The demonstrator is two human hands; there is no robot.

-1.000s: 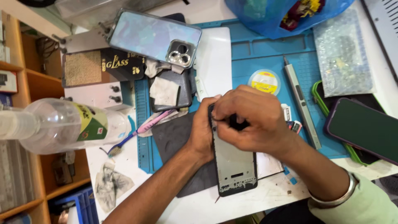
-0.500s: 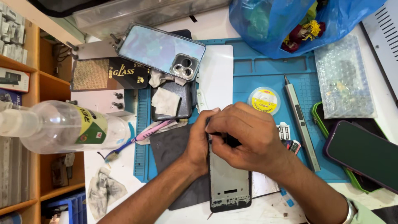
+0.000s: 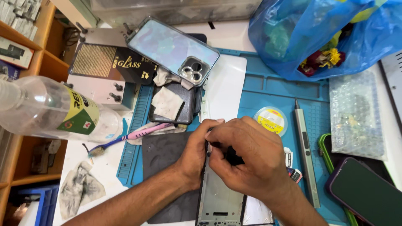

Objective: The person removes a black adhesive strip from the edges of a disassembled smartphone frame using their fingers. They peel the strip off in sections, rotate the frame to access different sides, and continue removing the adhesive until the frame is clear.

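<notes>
Both forearms come up from the lower edge and meet over the phone frame (image 3: 220, 196). The left hand (image 3: 197, 152) curls against its upper left edge; the right hand (image 3: 247, 161) arches over its top, fingers bent and pinched.

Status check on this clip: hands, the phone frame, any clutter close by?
Left hand and right hand both gripping phone frame top end. Frame flat on dark pad. Pink toothbrush close by, not touching.

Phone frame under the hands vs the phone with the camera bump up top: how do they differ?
The phone frame is a stripped, open shell with bare metal showing; the iridescent phone is a closed back with camera lenses. The frame lies lengthwise towards the person, gripped by the left hand and right hand; the phone lies diagonal, untouched, propped on other items. Both are phone-shaped rectangles.
</notes>
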